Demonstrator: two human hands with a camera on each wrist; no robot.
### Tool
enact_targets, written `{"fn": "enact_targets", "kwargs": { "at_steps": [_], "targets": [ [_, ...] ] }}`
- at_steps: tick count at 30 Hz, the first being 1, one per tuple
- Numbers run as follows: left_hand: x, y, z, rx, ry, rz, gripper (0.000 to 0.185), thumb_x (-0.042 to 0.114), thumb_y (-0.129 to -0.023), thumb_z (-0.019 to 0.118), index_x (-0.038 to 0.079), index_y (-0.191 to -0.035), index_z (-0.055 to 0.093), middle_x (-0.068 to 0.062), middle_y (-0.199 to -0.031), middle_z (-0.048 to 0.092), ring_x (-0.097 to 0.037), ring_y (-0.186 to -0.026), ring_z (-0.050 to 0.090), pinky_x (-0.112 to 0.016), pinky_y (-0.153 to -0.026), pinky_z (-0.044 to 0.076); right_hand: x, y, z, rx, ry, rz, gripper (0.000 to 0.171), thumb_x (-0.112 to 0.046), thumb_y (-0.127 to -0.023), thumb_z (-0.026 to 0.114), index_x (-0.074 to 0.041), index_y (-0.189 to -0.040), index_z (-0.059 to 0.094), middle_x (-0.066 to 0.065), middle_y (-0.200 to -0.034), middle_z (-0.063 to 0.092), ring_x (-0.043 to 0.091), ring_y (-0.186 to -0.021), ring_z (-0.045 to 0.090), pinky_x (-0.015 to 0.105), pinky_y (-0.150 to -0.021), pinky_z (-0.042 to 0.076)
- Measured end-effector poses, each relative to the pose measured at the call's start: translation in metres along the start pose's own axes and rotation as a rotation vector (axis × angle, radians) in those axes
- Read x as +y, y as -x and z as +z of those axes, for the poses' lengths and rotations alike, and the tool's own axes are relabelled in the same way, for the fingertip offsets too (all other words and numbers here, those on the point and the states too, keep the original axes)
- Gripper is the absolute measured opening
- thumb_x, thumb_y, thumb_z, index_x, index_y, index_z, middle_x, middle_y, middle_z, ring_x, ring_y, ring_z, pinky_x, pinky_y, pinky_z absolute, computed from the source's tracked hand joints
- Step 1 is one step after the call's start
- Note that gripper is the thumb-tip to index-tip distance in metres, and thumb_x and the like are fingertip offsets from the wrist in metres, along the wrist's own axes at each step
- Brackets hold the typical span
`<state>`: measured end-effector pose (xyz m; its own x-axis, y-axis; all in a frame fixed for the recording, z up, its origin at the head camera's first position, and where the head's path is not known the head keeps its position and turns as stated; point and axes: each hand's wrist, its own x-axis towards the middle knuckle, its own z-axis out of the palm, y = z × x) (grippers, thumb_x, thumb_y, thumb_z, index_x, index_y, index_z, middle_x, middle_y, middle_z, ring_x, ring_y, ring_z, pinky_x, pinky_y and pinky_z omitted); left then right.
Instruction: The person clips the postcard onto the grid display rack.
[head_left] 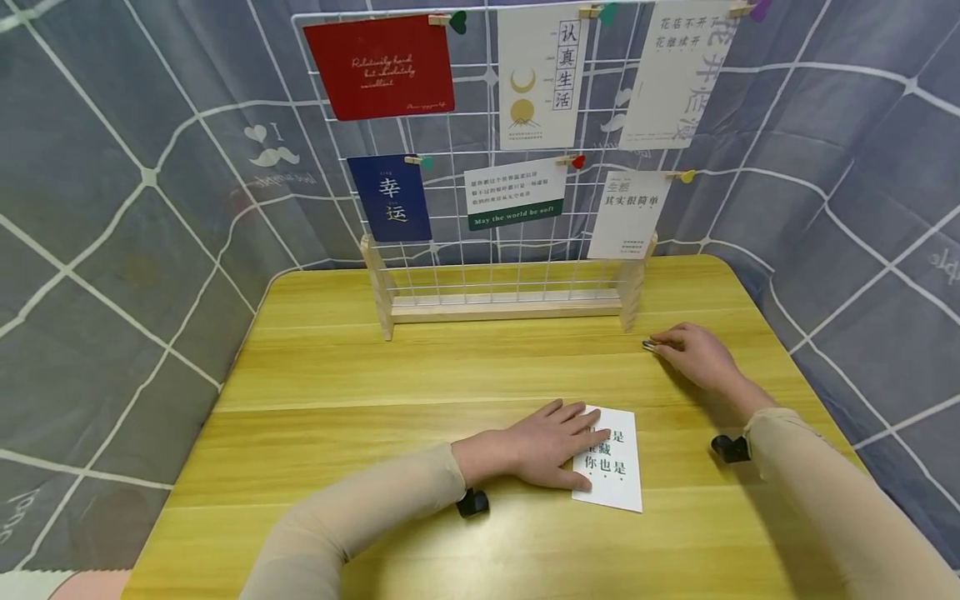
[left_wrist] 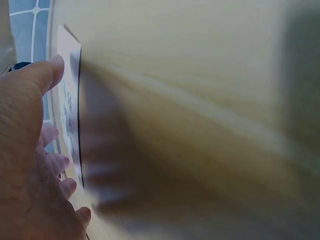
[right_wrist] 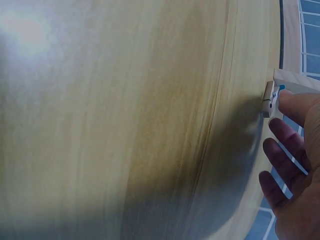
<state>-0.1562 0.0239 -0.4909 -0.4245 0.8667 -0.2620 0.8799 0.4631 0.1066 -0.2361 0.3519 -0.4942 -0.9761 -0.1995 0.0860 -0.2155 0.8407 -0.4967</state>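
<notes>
On the table, a white card [head_left: 618, 492] printed with dark green characters lies under the spread fingers of my left hand [head_left: 543, 446]. The hand covers its upper left part. In the left wrist view the thumb reaches over the edge of the card [left_wrist: 75, 110]. Farther back to the right, my right hand [head_left: 693, 354] pinches a small clothespin [head_left: 649, 344] between thumb and fingertips. Up close in the right wrist view, the clothespin [right_wrist: 269, 100] is wooden with a bit of blue by the thumb, and the other fingers of the right hand [right_wrist: 300, 150] are loosely bent.
A white wire grid [head_left: 491, 275] stands in a wooden base [head_left: 506, 312] at the back of the table [head_left: 315, 375]. Several cards hang from it by clothespins, among them a red card [head_left: 378, 67] and a blue card [head_left: 390, 200]. Grey checked cloth [head_left: 97, 167] surrounds the table.
</notes>
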Motion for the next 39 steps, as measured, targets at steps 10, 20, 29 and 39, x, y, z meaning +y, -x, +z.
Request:
{"fn": "enact_targets", "kwargs": {
  "at_steps": [10,20,29,39],
  "targets": [
    [0.000,0.003,0.010,-0.016,-0.077,-0.009,0.075,0.066,-0.103,0.036,0.032,-0.166,0.012,0.002,-0.172,0.006,-0.020,-0.157,0.002,-0.045,-0.125,0.008,0.004,-0.002,0.006,0.005,0.020,-0.015,0.034,-0.023,-0.103,0.065,0.002,-0.125,0.071,0.020,-0.110,0.066,0.040,-0.100,0.061,0.059,-0.086,0.047],
    [-0.015,0.021,0.014,-0.006,-0.032,-0.038,0.075,0.066,-0.103,0.039,0.033,-0.165,0.015,0.003,-0.172,0.007,-0.020,-0.157,0.002,-0.048,-0.125,0.006,0.002,-0.003,0.012,0.000,0.036,-0.026,0.030,-0.019,-0.102,0.065,0.001,-0.123,0.073,0.018,-0.105,0.065,0.035,-0.092,0.060,0.052,-0.077,0.047],
    [-0.044,0.051,0.015,0.021,0.064,-0.123,0.075,0.064,-0.102,0.045,0.032,-0.165,0.019,0.002,-0.171,0.010,-0.021,-0.157,0.003,-0.050,-0.124,0.005,0.003,-0.004,0.014,0.009,0.046,-0.047,0.026,-0.016,-0.101,0.066,0.000,-0.121,0.074,0.016,-0.105,0.065,0.035,-0.092,0.060,0.051,-0.077,0.047],
    [-0.084,0.082,0.015,0.052,0.155,-0.251,0.077,0.062,-0.101,0.050,0.029,-0.165,0.021,-0.001,-0.171,0.012,-0.023,-0.157,0.006,-0.055,-0.123,0.006,0.001,-0.004,0.014,0.022,0.020,-0.079,0.022,-0.008,-0.099,0.067,0.000,-0.118,0.075,0.017,-0.109,0.068,0.040,-0.102,0.063,0.060,-0.089,0.048]
  ]
}}
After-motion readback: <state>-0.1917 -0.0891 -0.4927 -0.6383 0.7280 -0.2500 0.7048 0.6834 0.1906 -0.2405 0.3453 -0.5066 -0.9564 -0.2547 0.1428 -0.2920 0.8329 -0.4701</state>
